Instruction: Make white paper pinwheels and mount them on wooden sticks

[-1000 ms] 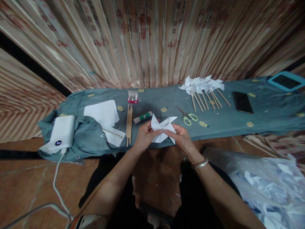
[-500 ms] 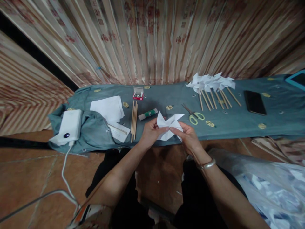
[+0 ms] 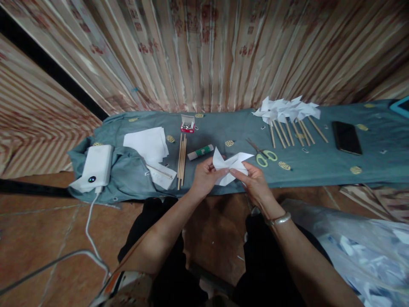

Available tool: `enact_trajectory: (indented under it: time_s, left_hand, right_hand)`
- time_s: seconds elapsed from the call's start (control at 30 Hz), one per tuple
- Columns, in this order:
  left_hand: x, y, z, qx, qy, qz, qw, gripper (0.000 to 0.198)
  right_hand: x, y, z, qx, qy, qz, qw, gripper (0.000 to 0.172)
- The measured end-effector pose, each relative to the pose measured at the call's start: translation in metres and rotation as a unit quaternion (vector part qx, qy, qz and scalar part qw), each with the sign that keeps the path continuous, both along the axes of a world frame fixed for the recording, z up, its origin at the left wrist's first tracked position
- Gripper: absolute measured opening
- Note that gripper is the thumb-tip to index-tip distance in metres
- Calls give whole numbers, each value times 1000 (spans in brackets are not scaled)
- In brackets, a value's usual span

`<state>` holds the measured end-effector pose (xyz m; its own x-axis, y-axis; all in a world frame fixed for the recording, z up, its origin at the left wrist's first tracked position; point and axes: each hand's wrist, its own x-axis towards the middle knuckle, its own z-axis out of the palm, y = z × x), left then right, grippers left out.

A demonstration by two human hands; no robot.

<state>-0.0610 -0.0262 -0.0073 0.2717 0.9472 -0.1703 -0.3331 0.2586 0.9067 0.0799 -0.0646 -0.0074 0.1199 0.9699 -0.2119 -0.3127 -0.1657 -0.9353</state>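
Between my two hands is a white paper pinwheel (image 3: 230, 164), held above the near edge of the cloth-covered table. My left hand (image 3: 206, 177) grips its left side, thumb pressed near the centre. From the right, my right hand (image 3: 254, 181) pinches it, the thumb also at the middle; its other fingers are partly behind the paper. A glue stick (image 3: 200, 152) with a green label lies just beyond my left hand. Scissors (image 3: 262, 154) with light green handles rest beyond my right hand. Several wooden sticks (image 3: 182, 162) lie left of the glue stick.
Finished pinwheels on sticks (image 3: 287, 111) lie at the back right, near a black phone (image 3: 347, 137). A small red box (image 3: 187, 124) of metal pins, white paper sheets (image 3: 147, 144) and a white power bank (image 3: 96, 166) with a cable are leftward. A plastic bag (image 3: 361, 256) stands lower right.
Both hands keep hold of the pinwheel, which has turned and tilted slightly. The whole view has shifted a little, so the table's things appear slightly further right.
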Motion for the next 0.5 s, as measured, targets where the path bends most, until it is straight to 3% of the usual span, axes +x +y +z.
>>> enact_trajectory:
  time_s: [0.5]
  left_hand:
    - [0,2,-4,7,-6,-2,1000,60]
  right_hand:
    - [-1,2,1,-5,-6,-6,1000,36]
